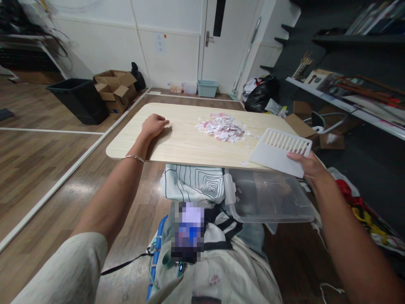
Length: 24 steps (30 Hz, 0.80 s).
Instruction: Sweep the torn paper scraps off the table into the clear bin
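Note:
A pile of torn paper scraps (222,126), pink and white, lies on a light wooden table (183,143). My left hand (154,125) rests on the tabletop to the left of the pile, fingers curled into a loose fist with nothing in it. My right hand (308,165) grips a white plastic scraper (280,151) with a slotted upper edge, held at the table's near right edge, a little right of the pile. A clear plastic box (268,198) sits on my lap just under that table edge.
A black bin (80,99) and open cardboard boxes (115,88) stand on the wooden floor at the left. Black rubbish bags (262,95) and a teal tub (207,88) lie near the door. Shelves (357,101) with clutter line the right side.

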Available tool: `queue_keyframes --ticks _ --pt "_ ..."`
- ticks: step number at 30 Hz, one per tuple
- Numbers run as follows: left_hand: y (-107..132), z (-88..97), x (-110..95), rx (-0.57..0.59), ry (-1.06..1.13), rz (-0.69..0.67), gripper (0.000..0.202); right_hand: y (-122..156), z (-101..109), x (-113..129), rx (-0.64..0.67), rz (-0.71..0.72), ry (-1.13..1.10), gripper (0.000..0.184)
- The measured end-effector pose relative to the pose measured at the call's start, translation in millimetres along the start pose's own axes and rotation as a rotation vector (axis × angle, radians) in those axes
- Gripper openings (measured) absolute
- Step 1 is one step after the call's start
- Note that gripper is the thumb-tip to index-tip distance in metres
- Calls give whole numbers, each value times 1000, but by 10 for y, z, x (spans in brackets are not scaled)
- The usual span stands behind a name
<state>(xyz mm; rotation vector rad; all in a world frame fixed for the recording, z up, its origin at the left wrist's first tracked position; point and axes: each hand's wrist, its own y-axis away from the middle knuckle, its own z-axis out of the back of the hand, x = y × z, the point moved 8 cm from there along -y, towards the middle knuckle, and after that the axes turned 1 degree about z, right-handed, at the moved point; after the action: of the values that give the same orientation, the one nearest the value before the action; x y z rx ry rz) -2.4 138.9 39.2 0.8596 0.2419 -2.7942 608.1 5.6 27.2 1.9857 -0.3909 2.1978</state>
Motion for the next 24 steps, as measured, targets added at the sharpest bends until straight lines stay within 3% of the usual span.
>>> queue_keyframes --ticks 8,15,20,24 --pt "44 21 -37 15 13 1 29 -2 -97 42 53 7 59 60" --pt "49 29 -37 14 28 -1 26 21 -31 -14 75 -68 88 60" --pt "40 29 -28 1 24 -4 30 -113 98 -27 -147 47 -56 56" --pt "18 9 -12 11 22 -10 31 -217 158 -97 -306 57 -54 52"
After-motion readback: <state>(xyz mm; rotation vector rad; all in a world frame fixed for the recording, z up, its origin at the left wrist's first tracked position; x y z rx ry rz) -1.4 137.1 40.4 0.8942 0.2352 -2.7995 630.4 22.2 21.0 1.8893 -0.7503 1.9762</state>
